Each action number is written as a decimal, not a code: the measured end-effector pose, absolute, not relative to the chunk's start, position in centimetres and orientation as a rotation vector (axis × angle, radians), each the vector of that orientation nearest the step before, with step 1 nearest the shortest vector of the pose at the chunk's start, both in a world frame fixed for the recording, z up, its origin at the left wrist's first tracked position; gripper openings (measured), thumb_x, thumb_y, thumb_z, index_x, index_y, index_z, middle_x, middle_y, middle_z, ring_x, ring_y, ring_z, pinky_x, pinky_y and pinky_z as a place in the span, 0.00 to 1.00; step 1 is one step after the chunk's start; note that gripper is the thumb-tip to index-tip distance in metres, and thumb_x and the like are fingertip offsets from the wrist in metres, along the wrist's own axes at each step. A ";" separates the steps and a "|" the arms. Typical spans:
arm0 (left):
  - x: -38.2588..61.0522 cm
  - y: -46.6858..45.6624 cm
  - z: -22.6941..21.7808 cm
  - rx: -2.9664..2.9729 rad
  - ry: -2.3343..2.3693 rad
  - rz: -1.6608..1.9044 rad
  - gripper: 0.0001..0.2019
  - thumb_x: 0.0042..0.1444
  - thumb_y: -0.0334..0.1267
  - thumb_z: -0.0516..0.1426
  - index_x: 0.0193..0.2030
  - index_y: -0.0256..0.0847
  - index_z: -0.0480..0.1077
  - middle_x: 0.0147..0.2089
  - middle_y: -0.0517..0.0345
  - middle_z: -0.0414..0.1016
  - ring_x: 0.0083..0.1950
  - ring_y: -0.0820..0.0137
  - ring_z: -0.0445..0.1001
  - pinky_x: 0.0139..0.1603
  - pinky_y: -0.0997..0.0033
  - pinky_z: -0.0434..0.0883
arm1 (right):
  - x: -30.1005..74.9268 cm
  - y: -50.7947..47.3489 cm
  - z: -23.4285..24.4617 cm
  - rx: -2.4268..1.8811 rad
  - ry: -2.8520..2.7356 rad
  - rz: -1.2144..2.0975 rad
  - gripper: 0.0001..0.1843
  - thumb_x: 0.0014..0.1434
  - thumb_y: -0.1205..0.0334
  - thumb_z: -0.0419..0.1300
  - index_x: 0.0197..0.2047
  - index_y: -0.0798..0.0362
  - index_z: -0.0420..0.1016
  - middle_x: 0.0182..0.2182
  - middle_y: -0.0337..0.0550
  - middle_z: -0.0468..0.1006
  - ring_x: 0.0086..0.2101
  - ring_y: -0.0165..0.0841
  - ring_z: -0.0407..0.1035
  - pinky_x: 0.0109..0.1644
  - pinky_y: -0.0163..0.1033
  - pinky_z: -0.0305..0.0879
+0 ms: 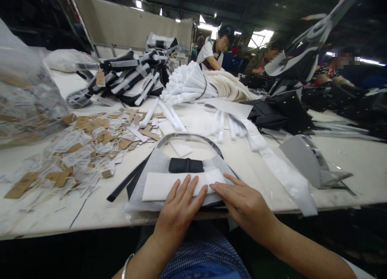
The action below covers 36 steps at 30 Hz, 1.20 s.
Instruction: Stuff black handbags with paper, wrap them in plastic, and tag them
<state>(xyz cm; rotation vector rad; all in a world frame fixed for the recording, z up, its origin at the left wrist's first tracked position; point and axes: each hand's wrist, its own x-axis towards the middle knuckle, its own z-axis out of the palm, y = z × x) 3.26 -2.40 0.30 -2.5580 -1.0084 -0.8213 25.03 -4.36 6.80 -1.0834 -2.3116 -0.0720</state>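
Observation:
A black handbag (137, 182) lies at the table's near edge, its front covered by thin white tissue (160, 158). Its dark strap tab (186, 165) shows above a flat strip of white foam (155, 186) laid across the bag. The handle (190, 137) arches away from me, wrapped in clear plastic. My left hand (180, 202) rests with its fingers stretched out on the foam strip. Beside it my right hand (242, 198) lies with fingers extended over the strip's right end. The fingertips of both hands nearly meet.
Paper hang tags (81, 142) with strings are heaped on the left, beside a clear plastic bag (27, 85). Wrapped bags (130, 75), white foam tubes (187, 83) and black bags (284, 111) stand behind. A foam strip (281, 174) lies right. A co-worker (214, 53) stands across the table.

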 end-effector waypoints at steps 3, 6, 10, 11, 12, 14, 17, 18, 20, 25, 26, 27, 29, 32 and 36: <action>3.2 -2.5 0.3 -2.567 -1.002 -0.823 0.20 0.69 0.31 0.46 0.64 0.43 0.66 0.66 0.49 0.68 0.67 0.57 0.66 0.63 0.51 0.69 | 24.9 -5.0 5.9 -1.073 -2.304 -0.056 0.25 0.61 0.81 0.50 0.57 0.55 0.73 0.46 0.48 0.82 0.47 0.35 0.77 0.62 0.50 0.70; 3.2 -2.6 0.1 -2.589 -1.016 -0.804 0.20 0.69 0.31 0.46 0.65 0.43 0.66 0.67 0.49 0.66 0.68 0.56 0.65 0.63 0.51 0.68 | 25.1 -5.7 4.9 -1.058 -2.275 -0.032 0.26 0.61 0.80 0.51 0.59 0.55 0.71 0.48 0.49 0.81 0.50 0.37 0.75 0.62 0.52 0.70; 3.2 -2.5 0.0 -2.594 -1.015 -0.775 0.21 0.69 0.31 0.45 0.65 0.42 0.65 0.68 0.47 0.65 0.68 0.55 0.64 0.63 0.49 0.68 | 25.4 -6.3 4.0 -1.042 -2.228 -0.040 0.27 0.62 0.79 0.52 0.61 0.53 0.70 0.49 0.49 0.81 0.52 0.38 0.75 0.62 0.53 0.70; 3.2 -2.5 0.2 -2.596 -1.000 -0.753 0.21 0.69 0.31 0.45 0.65 0.41 0.65 0.68 0.46 0.65 0.68 0.54 0.65 0.63 0.49 0.68 | 25.4 -6.3 3.9 -1.041 -2.221 -0.046 0.27 0.62 0.79 0.52 0.61 0.53 0.70 0.48 0.49 0.81 0.52 0.38 0.75 0.62 0.53 0.69; 3.1 -2.4 0.4 -2.600 -0.976 -0.717 0.21 0.68 0.30 0.45 0.66 0.41 0.64 0.68 0.46 0.65 0.68 0.54 0.64 0.63 0.48 0.68 | 25.4 -6.3 3.7 -1.040 -2.216 -0.051 0.27 0.62 0.80 0.52 0.61 0.53 0.70 0.48 0.49 0.81 0.52 0.38 0.75 0.62 0.53 0.69; 3.0 -2.3 0.9 -2.622 -0.917 -0.604 0.23 0.67 0.28 0.47 0.68 0.39 0.61 0.68 0.44 0.64 0.69 0.53 0.63 0.65 0.47 0.65 | 25.4 -6.2 3.5 -1.039 -2.203 -0.054 0.27 0.62 0.79 0.52 0.61 0.54 0.70 0.48 0.50 0.81 0.51 0.37 0.75 0.62 0.52 0.69; 2.8 -2.1 1.6 -2.661 -0.808 -0.424 0.29 0.63 0.25 0.49 0.71 0.37 0.53 0.69 0.39 0.61 0.70 0.51 0.60 0.67 0.47 0.62 | 25.5 -6.2 3.0 -1.042 -2.186 -0.040 0.28 0.62 0.79 0.52 0.63 0.52 0.69 0.50 0.49 0.80 0.51 0.37 0.75 0.62 0.51 0.69; 2.8 -2.0 1.8 -2.668 -0.780 -0.383 0.30 0.62 0.25 0.48 0.72 0.36 0.52 0.70 0.38 0.61 0.70 0.51 0.59 0.68 0.48 0.62 | 25.5 -6.3 2.9 -1.042 -2.178 -0.041 0.28 0.62 0.78 0.52 0.63 0.52 0.69 0.50 0.49 0.81 0.51 0.37 0.75 0.62 0.51 0.69; 2.7 -2.0 1.9 -2.671 -0.741 -0.340 0.30 0.61 0.23 0.47 0.71 0.31 0.52 0.70 0.36 0.59 0.71 0.52 0.59 0.67 0.50 0.63 | 25.5 -6.3 2.6 -1.042 -2.162 -0.055 0.27 0.62 0.78 0.52 0.62 0.52 0.70 0.49 0.49 0.81 0.50 0.36 0.76 0.63 0.51 0.68; 3.0 -2.4 2.3 -2.724 -0.752 -0.347 0.29 0.61 0.23 0.44 0.71 0.28 0.52 0.73 0.39 0.53 0.73 0.54 0.55 0.69 0.48 0.60 | 25.4 -6.4 2.4 -1.011 -2.140 -0.093 0.23 0.62 0.79 0.51 0.57 0.57 0.73 0.46 0.52 0.82 0.50 0.36 0.76 0.64 0.53 0.66; 3.1 -2.5 2.4 -2.764 -0.768 -0.361 0.30 0.62 0.24 0.45 0.72 0.30 0.51 0.73 0.42 0.52 0.73 0.56 0.54 0.70 0.47 0.58 | 25.4 -6.4 2.4 -1.005 -2.135 -0.096 0.22 0.62 0.79 0.51 0.57 0.57 0.73 0.46 0.53 0.82 0.50 0.36 0.76 0.64 0.53 0.66; 3.3 -2.5 2.5 -2.810 -0.783 -0.383 0.30 0.62 0.26 0.47 0.72 0.32 0.49 0.73 0.45 0.53 0.73 0.58 0.55 0.70 0.48 0.57 | 25.4 -6.4 2.3 -1.001 -2.130 -0.096 0.23 0.62 0.79 0.51 0.57 0.57 0.72 0.47 0.53 0.82 0.50 0.36 0.76 0.64 0.52 0.65; 3.6 -2.5 2.4 -2.878 -0.805 -0.446 0.31 0.63 0.31 0.50 0.73 0.35 0.49 0.72 0.48 0.57 0.72 0.60 0.58 0.71 0.50 0.57 | 25.5 -6.4 2.2 -0.990 -2.121 -0.082 0.23 0.62 0.78 0.50 0.58 0.56 0.72 0.48 0.53 0.81 0.51 0.35 0.75 0.64 0.51 0.66; 4.0 -2.5 1.7 -2.850 -0.818 -0.595 0.27 0.65 0.34 0.52 0.70 0.38 0.55 0.67 0.49 0.66 0.68 0.64 0.65 0.70 0.53 0.59 | 25.4 -6.4 1.7 -0.963 -2.095 -0.048 0.23 0.62 0.78 0.51 0.57 0.55 0.72 0.48 0.51 0.81 0.51 0.35 0.75 0.63 0.50 0.67; 4.2 -2.8 0.7 -2.758 -0.807 -0.750 0.22 0.67 0.33 0.51 0.67 0.38 0.61 0.64 0.52 0.70 0.66 0.66 0.68 0.73 0.56 0.54 | 25.6 -6.5 1.7 -0.901 -2.081 -0.047 0.22 0.63 0.77 0.52 0.57 0.56 0.73 0.47 0.52 0.82 0.50 0.37 0.75 0.61 0.51 0.70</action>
